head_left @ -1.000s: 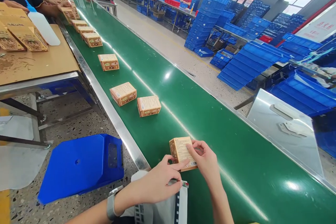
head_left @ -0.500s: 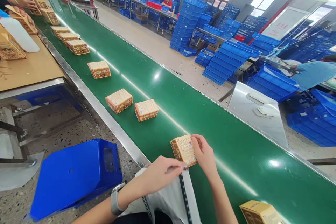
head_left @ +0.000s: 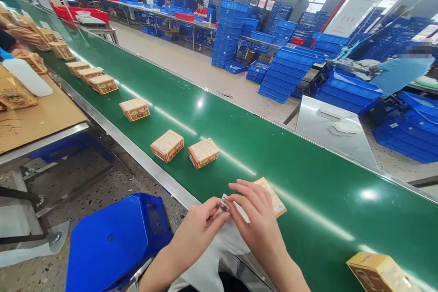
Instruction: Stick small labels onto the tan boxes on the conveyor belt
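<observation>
My left hand [head_left: 200,226] is closed, thumb and fingertips pinching a small white piece with dark marks [head_left: 225,202], label-like and too small to read. At the same piece, my right hand [head_left: 256,212] has its thumb and forefinger tips, with its other fingers stretched out. Just behind my right hand a tan and brown printed carton [head_left: 276,200] lies on the green conveyor belt [head_left: 308,169], partly covered by those fingers. Beneath both hands is white sheet-like material [head_left: 219,248] at the belt's near edge.
Several similar cartons [head_left: 203,153] lie along the belt to the left; another carton [head_left: 379,273] is at lower right. A blue plastic stool [head_left: 109,237] stands at lower left. A co-worker's hands [head_left: 23,34] are at far left, by a cardboard-topped table [head_left: 58,114].
My right hand has left the carton's edge and come over to my left hand, where the small white piece now shows. The view has shifted, and the near carton appears further right.
</observation>
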{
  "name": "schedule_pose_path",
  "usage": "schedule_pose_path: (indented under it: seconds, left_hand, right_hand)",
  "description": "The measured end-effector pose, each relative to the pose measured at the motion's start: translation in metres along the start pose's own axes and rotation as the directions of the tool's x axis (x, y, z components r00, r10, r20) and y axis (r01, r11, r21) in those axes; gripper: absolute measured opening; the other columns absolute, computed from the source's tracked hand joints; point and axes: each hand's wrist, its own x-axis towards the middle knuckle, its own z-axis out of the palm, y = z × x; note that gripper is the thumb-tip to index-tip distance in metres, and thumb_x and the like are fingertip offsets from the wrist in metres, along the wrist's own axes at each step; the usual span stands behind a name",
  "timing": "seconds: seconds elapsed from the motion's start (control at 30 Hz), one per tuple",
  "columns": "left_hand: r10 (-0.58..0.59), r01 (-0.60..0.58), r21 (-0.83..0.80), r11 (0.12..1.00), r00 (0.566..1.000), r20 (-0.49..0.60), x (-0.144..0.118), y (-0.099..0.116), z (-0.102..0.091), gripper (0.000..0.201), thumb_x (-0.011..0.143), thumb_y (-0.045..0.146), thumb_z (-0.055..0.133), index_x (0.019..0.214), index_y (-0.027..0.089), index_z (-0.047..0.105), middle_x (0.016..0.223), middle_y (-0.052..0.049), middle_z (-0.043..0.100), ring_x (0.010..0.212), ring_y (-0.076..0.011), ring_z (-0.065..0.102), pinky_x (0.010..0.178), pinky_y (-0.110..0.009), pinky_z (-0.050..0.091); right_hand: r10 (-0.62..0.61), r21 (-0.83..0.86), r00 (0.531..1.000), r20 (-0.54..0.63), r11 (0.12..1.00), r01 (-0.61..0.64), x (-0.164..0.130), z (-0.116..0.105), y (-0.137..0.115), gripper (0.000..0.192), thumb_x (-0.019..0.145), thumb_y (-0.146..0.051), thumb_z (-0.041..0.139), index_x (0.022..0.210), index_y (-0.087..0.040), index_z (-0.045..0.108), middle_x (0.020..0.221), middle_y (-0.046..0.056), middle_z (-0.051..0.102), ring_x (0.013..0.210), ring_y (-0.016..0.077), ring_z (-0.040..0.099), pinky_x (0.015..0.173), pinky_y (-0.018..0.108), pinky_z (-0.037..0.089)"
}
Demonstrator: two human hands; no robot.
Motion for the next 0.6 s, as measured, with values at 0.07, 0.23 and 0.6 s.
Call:
schedule_pose_path:
  seconds: [0.07,0.23,0.6]
  left_hand:
    - [-0.050,0.050,-0.009,0.999,0.999,0.020,-0.001,-0.007,-0.002,0.022,0.094,0.040,0.055,0.093,0.019,0.061,0.062,0.007,0.034,0.058,-0.0108,0.030,0.054,-0.024,0.024]
    - [-0.127,0.128,-0.092,0.987,0.992,0.015,-0.003,-0.028,-0.014,0.030,0.093,0.046,0.053,0.086,0.018,0.057,0.061,0.006,0.042,0.055,-0.0101,0.034,0.051,-0.022,0.026]
    - [0.126,-0.108,0.183,0.977,0.988,-0.089,0.076,-0.045,-0.072,0.019,0.087,0.035,0.058,0.075,0.020,0.058,0.156,-0.009,0.042,0.144,-0.0308,0.036,0.121,-0.048,0.023]
  right_hand:
    - [-0.004,0.004,1.000,-0.004,1.000,0.004,-0.003,0.007,-0.005,0.020,0.092,-0.008,0.056,0.098,-0.026,0.064,0.112,0.007,0.072,0.110,0.0276,0.064,0.093,0.048,0.047]
    - [0.242,0.417,0.961,0.133,0.866,-0.276,-0.006,0.003,-0.013,0.006,0.092,-0.021,0.060,0.089,-0.025,0.064,0.116,0.007,0.070,0.115,0.0257,0.062,0.096,0.043,0.051]
    - [0.731,0.684,0.603,0.319,0.263,-0.680,0.038,0.093,0.081,0.081,0.074,-0.056,0.073,0.140,-0.022,0.040,0.143,0.018,0.052,0.115,0.0279,0.064,0.102,0.047,0.047]
